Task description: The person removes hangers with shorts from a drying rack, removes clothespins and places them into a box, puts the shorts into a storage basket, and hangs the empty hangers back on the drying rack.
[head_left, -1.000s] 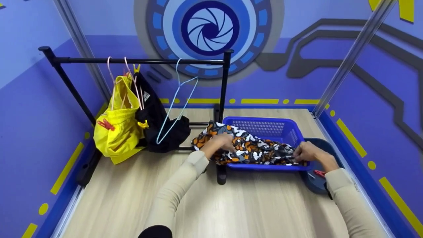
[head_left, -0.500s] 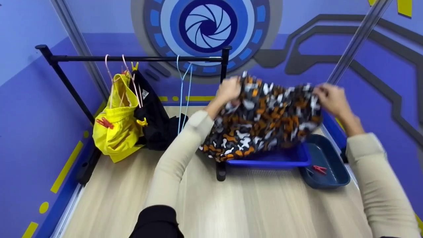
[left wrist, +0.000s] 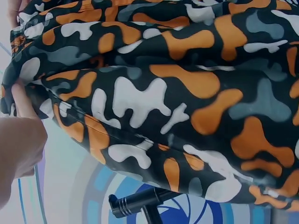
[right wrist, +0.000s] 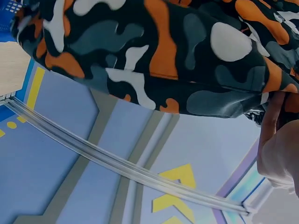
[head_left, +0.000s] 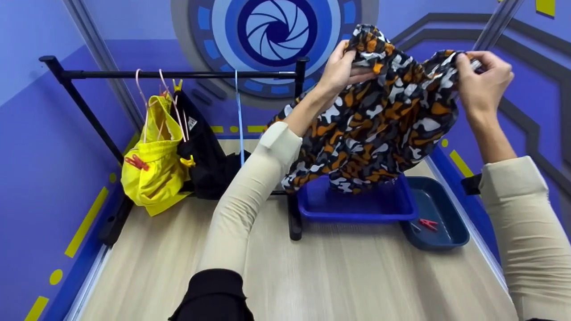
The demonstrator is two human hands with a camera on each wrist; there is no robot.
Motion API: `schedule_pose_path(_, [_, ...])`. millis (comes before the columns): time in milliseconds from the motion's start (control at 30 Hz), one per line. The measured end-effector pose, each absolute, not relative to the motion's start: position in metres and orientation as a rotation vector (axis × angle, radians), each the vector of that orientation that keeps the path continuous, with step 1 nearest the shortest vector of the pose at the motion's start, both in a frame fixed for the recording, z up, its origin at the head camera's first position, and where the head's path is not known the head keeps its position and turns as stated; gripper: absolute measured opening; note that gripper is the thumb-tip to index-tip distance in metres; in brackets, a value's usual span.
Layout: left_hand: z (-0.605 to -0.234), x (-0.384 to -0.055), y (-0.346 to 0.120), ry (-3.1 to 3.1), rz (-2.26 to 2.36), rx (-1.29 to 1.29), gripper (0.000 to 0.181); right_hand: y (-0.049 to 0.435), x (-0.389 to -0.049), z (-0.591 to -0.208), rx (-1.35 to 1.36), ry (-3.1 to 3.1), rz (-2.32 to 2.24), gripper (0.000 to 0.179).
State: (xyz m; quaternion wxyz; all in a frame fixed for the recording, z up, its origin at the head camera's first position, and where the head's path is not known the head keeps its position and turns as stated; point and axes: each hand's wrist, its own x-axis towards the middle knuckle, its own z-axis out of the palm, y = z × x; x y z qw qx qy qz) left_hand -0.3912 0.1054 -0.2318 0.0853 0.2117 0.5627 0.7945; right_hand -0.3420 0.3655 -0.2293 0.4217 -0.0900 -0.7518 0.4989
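Both hands hold up a pair of camouflage shorts point(head_left: 379, 120) in black, orange, grey and white, with the gathered waistband at the top. My left hand point(head_left: 337, 67) grips the waistband's left end, its thumb in front in the left wrist view. At the other end my right hand point(head_left: 484, 82) pinches the band between thumb and fingers. The cloth hangs down over the blue basket point(head_left: 357, 217), its lower part overlapping the basket in the head view. Folds hide some of the fingers.
A black clothes rack point(head_left: 187, 75) stands at left. Yellow shorts point(head_left: 154, 178) and a black garment point(head_left: 207, 165) hang there on pink hangers with clothespins, beside a blue hanger point(head_left: 239, 120). Right of the basket, a dark tray point(head_left: 439, 240) holds a red clothespin point(head_left: 428, 224).
Both hands have lifted the camouflage shorts up from the basket, spreading the waistband between them. The blue hanger has turned edge-on on the rack.
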Motion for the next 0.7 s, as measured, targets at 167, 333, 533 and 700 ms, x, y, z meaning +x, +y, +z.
schedule_pose_path(167, [-0.227, -0.392, 0.108, 1.511, 2.444, 0.659, 0.025, 0.366, -0.338, -0.217, -0.252, -1.779, 1.263, 0.01])
schedule_pose_path(333, [-0.23, -0.396, 0.106, 1.542, 2.434, 0.706, 0.025, 0.368, -0.342, -0.213, -0.249, -1.756, 1.294, 0.009])
schedule_pose_path(533, [-0.277, -0.422, 0.095, 1.608, 2.361, 0.332, 0.033, 0.368, -0.351, -0.241, -0.158, -1.975, 1.305, 0.012])
schedule_pose_path(700, [-0.349, -0.441, 0.077, 1.691, 2.285, 0.104, 0.039, 0.369, -0.358, -0.288, -0.059, -2.244, 1.538, 0.017])
